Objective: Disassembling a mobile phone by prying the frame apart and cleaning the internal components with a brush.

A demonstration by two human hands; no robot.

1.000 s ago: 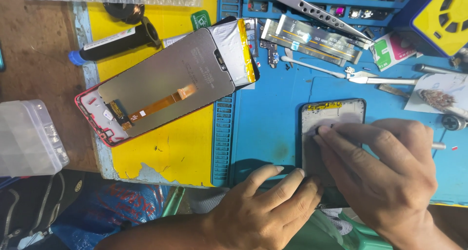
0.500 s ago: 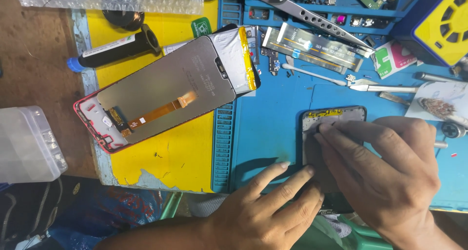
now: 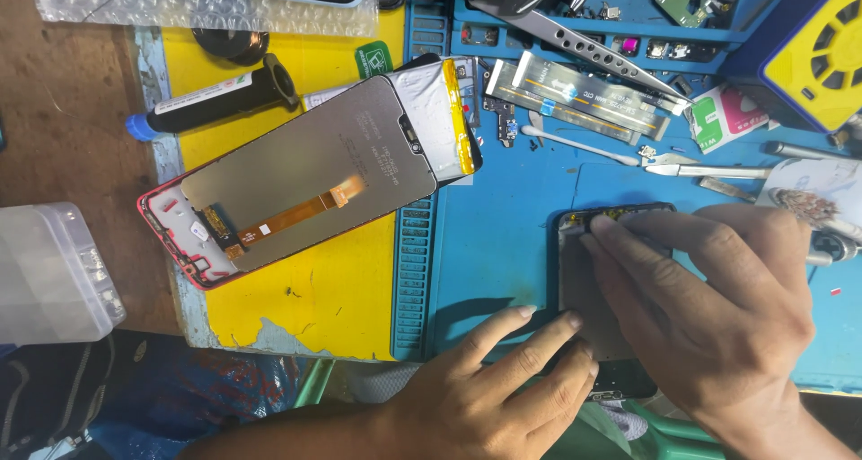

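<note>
Head view: both hands [image 3: 503,388] [image 3: 718,307] press flat, grip open, on dark phone [image 3: 588,298] atop blue mat [image 3: 503,236].

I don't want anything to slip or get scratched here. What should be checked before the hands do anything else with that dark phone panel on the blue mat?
1. Panel lies flat on the mat: the dark phone panel rests on the blue mat. Ok.
2. Both hands steady it: left hand at its lower left edge, right hand across it, fingertips near the top edge. Ok.
3. Panel fully on the mat: its lower end reaches the mat's near edge. Not ok.
4. Loose tools kept away: tweezers and cotton swab lie apart from it. Ok.
5. Surface under the right hand undamaged: hidden. Cannot tell.
</note>
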